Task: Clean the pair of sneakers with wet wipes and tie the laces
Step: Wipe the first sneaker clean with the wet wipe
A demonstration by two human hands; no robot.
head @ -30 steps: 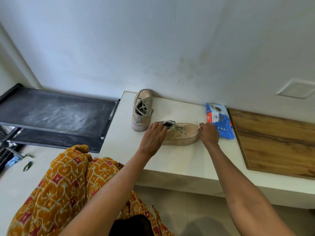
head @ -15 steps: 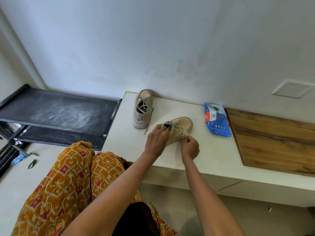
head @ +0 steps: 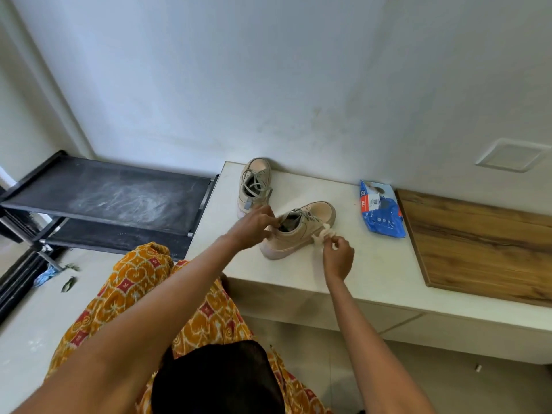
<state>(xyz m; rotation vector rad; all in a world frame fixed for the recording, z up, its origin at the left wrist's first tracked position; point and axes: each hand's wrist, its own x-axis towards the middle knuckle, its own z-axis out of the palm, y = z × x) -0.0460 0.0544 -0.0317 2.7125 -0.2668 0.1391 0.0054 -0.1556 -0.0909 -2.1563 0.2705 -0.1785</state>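
Two beige sneakers with grey laces lie on a white ledge [head: 373, 273]. The near sneaker [head: 301, 231] points its toe up and to the right. My left hand [head: 254, 227] grips its heel collar, fingers curled over the opening. My right hand [head: 339, 258] pinches a crumpled white wet wipe [head: 324, 234] against the sneaker's right side by the sole. The far sneaker [head: 255, 186] stands behind it with its toe at the wall and its laces loose. A blue wet wipes pack [head: 380, 212] lies flat to the right.
A wooden board [head: 484, 249] covers the ledge's right part. A black metal shelf rack [head: 113, 201] stands to the left, close to the ledge's end. My patterned orange clothing [head: 143, 294] fills the space below. Small bits of litter lie on the floor at left.
The near sneaker has been turned from lying sideways to pointing up-right. My right hand has moved from its toe down to its right side with the wipe. My left hand stays at the heel.
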